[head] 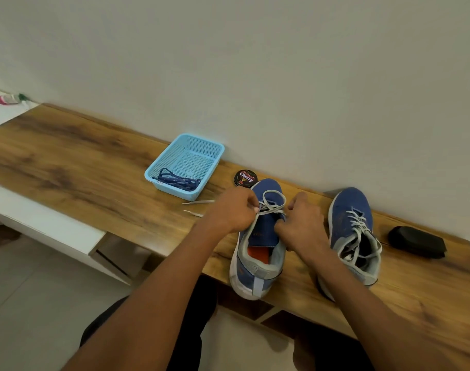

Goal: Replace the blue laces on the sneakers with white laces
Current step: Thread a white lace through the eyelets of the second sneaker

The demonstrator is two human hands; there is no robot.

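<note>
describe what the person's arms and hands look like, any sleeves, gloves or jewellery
Both arms are bare from the bottom of the picture to the hands: no sleeves show. The left hand and the right hand wear no gloves, and no watch, bracelet or ring can be seen on the wrists or fingers. A pale fingernail shows on the left hand. Dark clothing shows below, between the forearms.

Bare forearms without sleeves, watch or rings; dark trousers (191, 341) cover the legs below.

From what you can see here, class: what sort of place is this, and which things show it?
Probably a home shoe-care spot: a wooden bench against a plain wall, a shoe-polish tin, a black brush, and two blue sneakers being relaced.
</note>
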